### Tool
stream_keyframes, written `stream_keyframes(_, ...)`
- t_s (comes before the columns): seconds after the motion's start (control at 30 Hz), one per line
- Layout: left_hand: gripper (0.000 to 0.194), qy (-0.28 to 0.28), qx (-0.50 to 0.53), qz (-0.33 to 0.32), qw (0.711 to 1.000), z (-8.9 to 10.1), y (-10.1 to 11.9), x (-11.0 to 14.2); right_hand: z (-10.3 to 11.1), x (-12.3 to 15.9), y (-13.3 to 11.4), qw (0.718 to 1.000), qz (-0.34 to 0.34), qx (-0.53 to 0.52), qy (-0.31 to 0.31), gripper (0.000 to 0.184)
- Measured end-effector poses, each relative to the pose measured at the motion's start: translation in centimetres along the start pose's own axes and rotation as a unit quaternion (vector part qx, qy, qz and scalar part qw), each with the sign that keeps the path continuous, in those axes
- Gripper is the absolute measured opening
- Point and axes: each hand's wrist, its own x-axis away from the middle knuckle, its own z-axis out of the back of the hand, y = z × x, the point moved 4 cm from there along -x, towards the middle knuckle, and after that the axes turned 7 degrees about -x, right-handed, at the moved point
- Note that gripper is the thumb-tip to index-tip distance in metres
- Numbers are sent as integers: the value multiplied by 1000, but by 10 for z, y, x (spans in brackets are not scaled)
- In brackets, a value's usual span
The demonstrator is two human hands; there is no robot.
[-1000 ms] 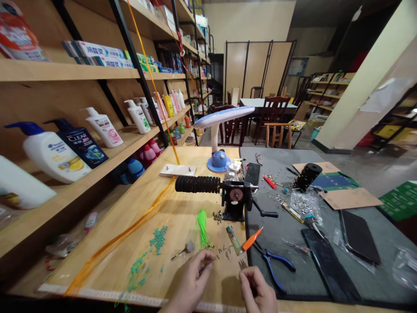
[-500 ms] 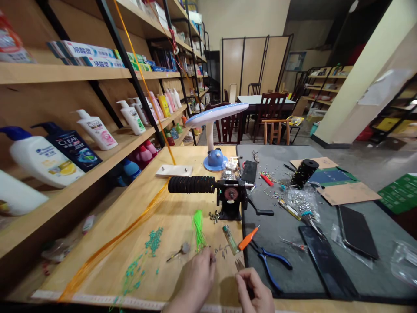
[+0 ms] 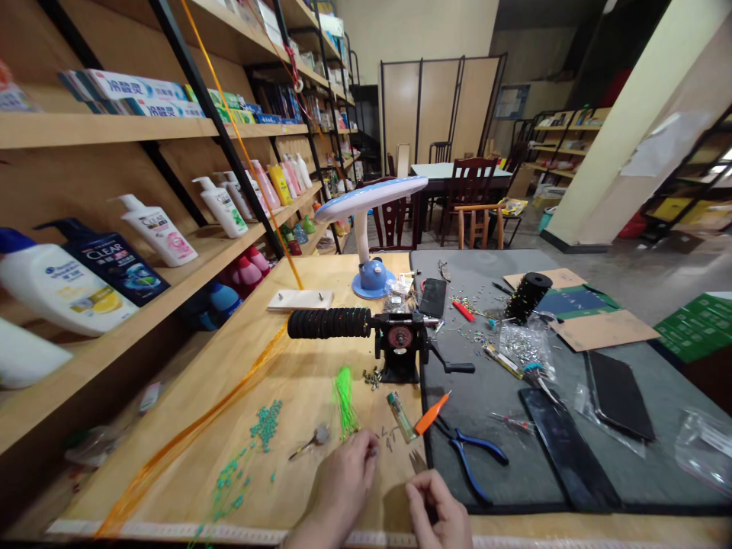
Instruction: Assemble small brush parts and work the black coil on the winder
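Note:
My left hand [image 3: 343, 482] rests low on the wooden table [image 3: 286, 381], its fingertips pinched at several tiny metal pieces [image 3: 389, 438] just below a bundle of bright green threads [image 3: 344, 390]. My right hand [image 3: 438, 511] hovers beside it with the fingers curled in a pinch; what it holds is too small to make out. A green lighter [image 3: 400, 406] and an orange-handled tool [image 3: 433, 412] lie just beyond the fingers. Blue-handled pliers [image 3: 472, 454] lie on the dark mat [image 3: 515, 366] to the right.
A black winding device with a ribbed roller [image 3: 366, 332] stands mid-table, a blue desk lamp [image 3: 369, 229] behind it. Orange strands [image 3: 229, 396] run across the table up to the shelves. Teal beads [image 3: 264, 423] are scattered at left. Shelves of bottles [image 3: 149, 229] line the left. Dark flat slabs [image 3: 621, 393], bags and cardboard lie right.
The view has drifted slightly right and down. My left hand has slid forward onto the small metal pieces; my right hand stays curled beside it.

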Motion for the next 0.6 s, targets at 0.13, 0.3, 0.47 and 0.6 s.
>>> stream_keyframes(0.13, 19, -1, 15, -2, 1000, 1, -1, 0, -1, 0, 4, 1000, -12, -15, -3, 41)
stream_keyframes(0.3, 21, 12, 222, 17, 975, 14, -9, 15, -21, 6, 12, 986, -110, -119, -46, 49)
stream_keyframes(0.47, 40, -37, 419, 84, 903, 4, -13, 36, -53, 13, 13, 945, -194, -256, -63, 57)
stream_keyframes(0.6, 45, -24, 560, 148, 815, -17, -18, 43, -65, 15, 14, 934, -202, -290, -46, 58)
